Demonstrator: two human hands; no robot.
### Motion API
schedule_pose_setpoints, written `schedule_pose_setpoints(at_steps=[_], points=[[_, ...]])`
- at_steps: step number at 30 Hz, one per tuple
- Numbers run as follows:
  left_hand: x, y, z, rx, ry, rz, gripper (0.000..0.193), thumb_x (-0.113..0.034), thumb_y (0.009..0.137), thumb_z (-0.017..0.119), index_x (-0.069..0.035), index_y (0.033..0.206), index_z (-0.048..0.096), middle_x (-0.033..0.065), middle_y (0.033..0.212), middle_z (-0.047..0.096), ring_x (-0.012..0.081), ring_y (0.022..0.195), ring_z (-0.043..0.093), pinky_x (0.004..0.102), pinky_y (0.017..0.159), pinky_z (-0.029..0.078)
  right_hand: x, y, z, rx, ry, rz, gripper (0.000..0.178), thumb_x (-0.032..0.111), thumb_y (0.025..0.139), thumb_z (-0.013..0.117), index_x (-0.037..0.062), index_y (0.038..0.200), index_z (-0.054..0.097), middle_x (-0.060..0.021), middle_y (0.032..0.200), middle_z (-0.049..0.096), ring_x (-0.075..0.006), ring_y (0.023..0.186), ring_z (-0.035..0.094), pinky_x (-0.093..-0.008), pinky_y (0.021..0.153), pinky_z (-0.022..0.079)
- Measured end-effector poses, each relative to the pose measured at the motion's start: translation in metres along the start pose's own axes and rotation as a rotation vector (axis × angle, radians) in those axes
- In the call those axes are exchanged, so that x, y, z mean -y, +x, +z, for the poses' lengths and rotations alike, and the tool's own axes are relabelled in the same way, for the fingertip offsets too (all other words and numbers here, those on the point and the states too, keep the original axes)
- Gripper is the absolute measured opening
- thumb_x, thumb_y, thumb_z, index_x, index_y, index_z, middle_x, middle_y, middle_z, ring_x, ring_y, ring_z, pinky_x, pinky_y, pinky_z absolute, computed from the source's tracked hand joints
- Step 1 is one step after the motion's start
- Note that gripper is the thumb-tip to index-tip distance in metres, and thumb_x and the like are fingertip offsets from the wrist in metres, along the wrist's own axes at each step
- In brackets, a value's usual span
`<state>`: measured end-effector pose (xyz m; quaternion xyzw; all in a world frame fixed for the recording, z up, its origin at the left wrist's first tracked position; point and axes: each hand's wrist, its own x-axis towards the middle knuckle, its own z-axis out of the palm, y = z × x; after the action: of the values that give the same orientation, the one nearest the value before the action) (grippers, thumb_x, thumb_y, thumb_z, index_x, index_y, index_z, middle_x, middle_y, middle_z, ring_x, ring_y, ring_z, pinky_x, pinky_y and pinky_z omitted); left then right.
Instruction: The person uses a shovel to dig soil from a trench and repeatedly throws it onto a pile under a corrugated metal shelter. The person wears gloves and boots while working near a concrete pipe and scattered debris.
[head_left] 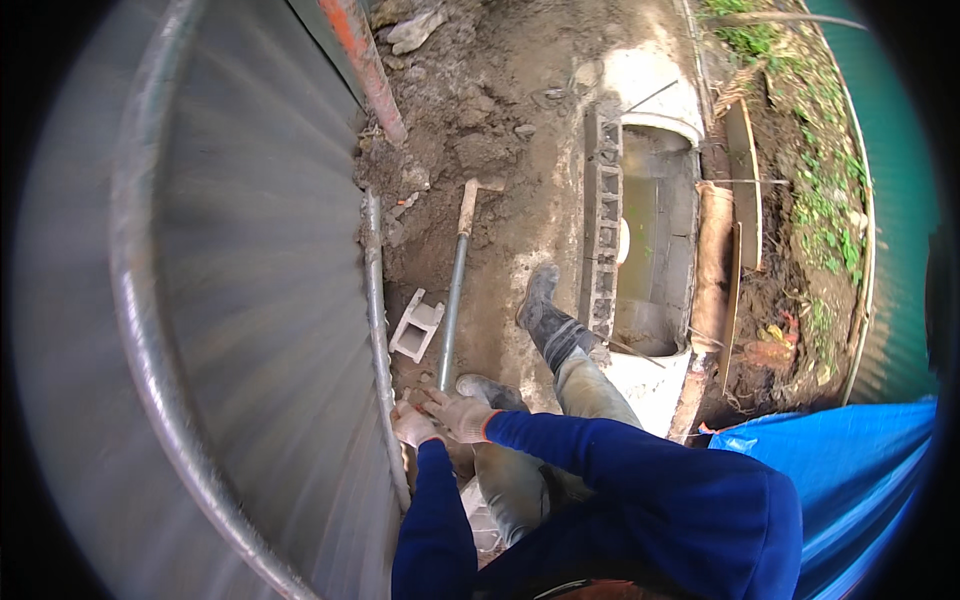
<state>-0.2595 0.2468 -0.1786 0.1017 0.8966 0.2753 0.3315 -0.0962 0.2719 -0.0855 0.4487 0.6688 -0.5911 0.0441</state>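
Note:
A long-handled digging tool [457, 275] slants down in front of me. Its shaft is grey pipe with a tan section near the far end, where a narrow head juts sideways against the dirt. My right hand [461, 416], in a pale glove with an orange cuff, is closed at the near end of this shaft. Close beside it, my left hand [414, 425], also gloved, is curled at the same end; its grip is partly hidden. A hollow concrete block [417, 326] lies tilted just left of the shaft.
Corrugated metal sheeting [270, 250] and a bent metal pipe [128, 240] stand at left. To the right, a pit [645, 230] of murky water is edged by hollow blocks [605, 215]. Farther right are a brown pipe [712, 265], boards [742, 180] and a blue tarp [840, 450].

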Motion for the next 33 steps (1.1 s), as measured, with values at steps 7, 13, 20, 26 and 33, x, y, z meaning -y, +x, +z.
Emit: schedule_pose_setpoints(at_steps=[7,13,20,26,33], points=[[0.01,0.007,0.026,-0.291,-0.076,-0.298,0.052,-0.047,0.095,0.063,0.002,0.113,0.068,0.0119,0.084,0.069,0.0242,0.066,0.064,0.0389,0.06,0.055,-0.143,-0.03,-0.068,0.151,0.08,0.151,0.047,0.023,0.083,0.071,0.0026,0.125,0.068,-0.023,0.117,0.073,-0.0408,0.116,0.067,-0.0489,0.098,0.054],[0.005,-0.039,0.034,-0.401,0.016,-0.195,0.047,-0.043,0.096,0.073,0.001,0.114,0.069,0.0065,0.087,0.069,0.0185,0.069,0.062,0.033,0.063,0.051,-0.295,0.001,-0.142,-0.275,0.394,0.669,0.049,0.04,0.09,0.071,0.0008,0.119,0.073,-0.0192,0.104,0.077,-0.0321,0.1,0.074,-0.0395,0.088,0.057],[0.017,-0.065,0.038,-0.317,-0.213,-0.316,0.021,-0.019,0.095,0.069,-0.004,0.11,0.066,0.0077,0.086,0.066,0.0177,0.065,0.06,0.0341,0.058,0.052,-0.333,0.186,-0.182,-0.55,1.413,0.636,0.059,0.052,0.091,0.077,0.0037,0.122,0.065,-0.01,0.098,0.073,-0.0262,0.091,0.073,-0.0388,0.08,0.059],[0.039,-0.057,0.045,-0.352,-0.181,-0.284,0.015,-0.015,0.094,0.063,-0.008,0.107,0.066,0.0068,0.08,0.06,0.0173,0.053,0.052,0.0297,0.042,0.04,-0.368,0.278,-0.155,-0.63,1.978,0.503,0.037,0.042,0.092,0.081,0.0094,0.095,0.064,-0.0045,0.074,0.065,-0.0212,0.058,0.064,-0.0347,0.054,0.058],[0.063,-0.066,0.038,-0.374,-0.179,-0.413,0.017,-0.008,0.09,0.059,-0.004,0.104,0.068,0.0118,0.089,0.066,0.0244,0.071,0.063,0.036,0.053,0.053,-0.347,0.279,-0.149,-0.763,1.606,0.665,0.017,0.012,0.091,0.074,0.006,0.078,0.065,-0.0051,0.06,0.057,-0.0183,0.044,0.054,-0.0337,0.041,0.046]])
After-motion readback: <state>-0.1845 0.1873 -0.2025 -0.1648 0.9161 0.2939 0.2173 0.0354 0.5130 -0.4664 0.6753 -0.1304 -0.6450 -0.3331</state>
